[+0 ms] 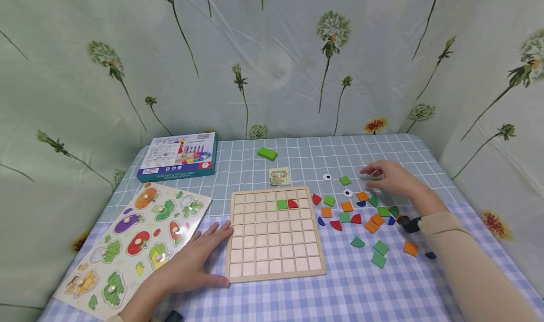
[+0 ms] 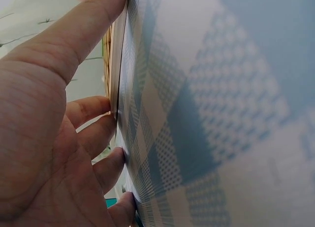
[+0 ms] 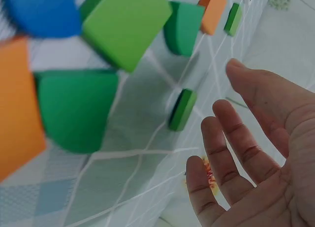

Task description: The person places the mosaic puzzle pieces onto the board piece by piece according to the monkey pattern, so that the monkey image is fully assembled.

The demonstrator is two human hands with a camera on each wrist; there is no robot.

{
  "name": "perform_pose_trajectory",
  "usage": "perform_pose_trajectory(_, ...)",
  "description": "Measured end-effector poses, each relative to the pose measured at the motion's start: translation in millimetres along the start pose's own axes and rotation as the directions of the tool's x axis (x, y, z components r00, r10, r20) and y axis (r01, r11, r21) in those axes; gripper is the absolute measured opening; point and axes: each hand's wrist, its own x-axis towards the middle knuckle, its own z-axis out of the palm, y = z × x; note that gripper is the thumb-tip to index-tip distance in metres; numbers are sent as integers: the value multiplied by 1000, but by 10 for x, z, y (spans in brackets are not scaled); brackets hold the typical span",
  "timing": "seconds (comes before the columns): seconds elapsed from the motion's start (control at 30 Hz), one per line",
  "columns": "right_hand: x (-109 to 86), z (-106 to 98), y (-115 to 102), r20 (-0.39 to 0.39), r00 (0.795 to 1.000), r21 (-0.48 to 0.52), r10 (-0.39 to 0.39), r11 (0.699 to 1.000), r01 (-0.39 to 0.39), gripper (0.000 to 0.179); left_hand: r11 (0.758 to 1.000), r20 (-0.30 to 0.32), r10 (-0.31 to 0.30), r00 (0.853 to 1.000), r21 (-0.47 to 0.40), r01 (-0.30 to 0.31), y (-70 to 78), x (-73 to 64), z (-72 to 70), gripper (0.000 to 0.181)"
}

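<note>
A wooden grid board lies flat in front of me; a green square tile and a red quarter-round tile sit side by side in its upper cells. My left hand rests at the board's left edge, fingers spread, with thumb and fingertips right at the rim. Over the back right of the table hovers my right hand, its fingers loosely bent and apart, holding nothing. Just off its fingertips in the right wrist view is a green tile on the cloth.
Loose orange, green, red and blue tiles, such as an orange square, are scattered right of the board. Behind it lie a pattern card and a green block. A vegetable puzzle board and a boxed set occupy the left.
</note>
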Motion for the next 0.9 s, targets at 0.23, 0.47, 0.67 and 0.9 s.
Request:
perform_pose_trajectory(0.23, -7, -11, 112, 14, 999, 20, 52, 998, -53, 41, 1000, 5, -4, 1000, 2, 4, -9, 10, 2, 117)
perform_pose_trajectory(0.47, -17, -48, 248, 28, 997, 20, 72, 997, -72, 42, 1000, 11, -16, 1000, 1, 16, -16, 23, 1, 118)
perform_pose_trajectory(0.67, -17, -39, 305, 27, 996, 30, 82, 996, -83, 39, 1000, 13, -20, 1000, -1, 20, -21, 27, 5, 117)
perform_pose_trajectory(0.9, -22, -24, 316, 20, 996, 33, 83, 996, -84, 39, 1000, 15, -26, 1000, 2, 26, -15, 24, 6, 117)
